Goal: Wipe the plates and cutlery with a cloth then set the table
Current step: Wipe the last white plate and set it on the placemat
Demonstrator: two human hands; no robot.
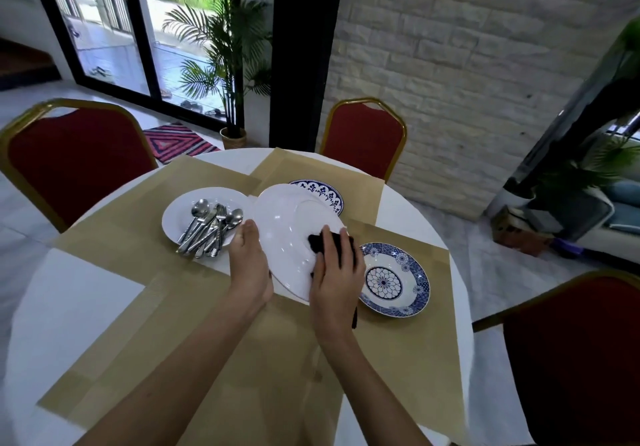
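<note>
My left hand [250, 265] grips the left rim of a large white plate [287, 227], tilted up above the table with its underside towards me. My right hand [337, 272] presses a black cloth [322, 242] against the plate's right part; a strip of the cloth hangs below my wrist. To the left a second white plate [180, 215] lies on a mat and carries a heap of several spoons and other cutlery [207, 231]. A blue patterned plate [398, 281] lies at the right. Another blue-rimmed plate [323, 191] shows partly behind the held plate.
The round white table [79, 293] bears several tan placemats [145, 237]. Three red chairs with gold frames stand around it: far left [72, 154], far middle [363, 137], right [581, 359]. A potted palm [221, 47] and a striped rug [176, 140] lie beyond.
</note>
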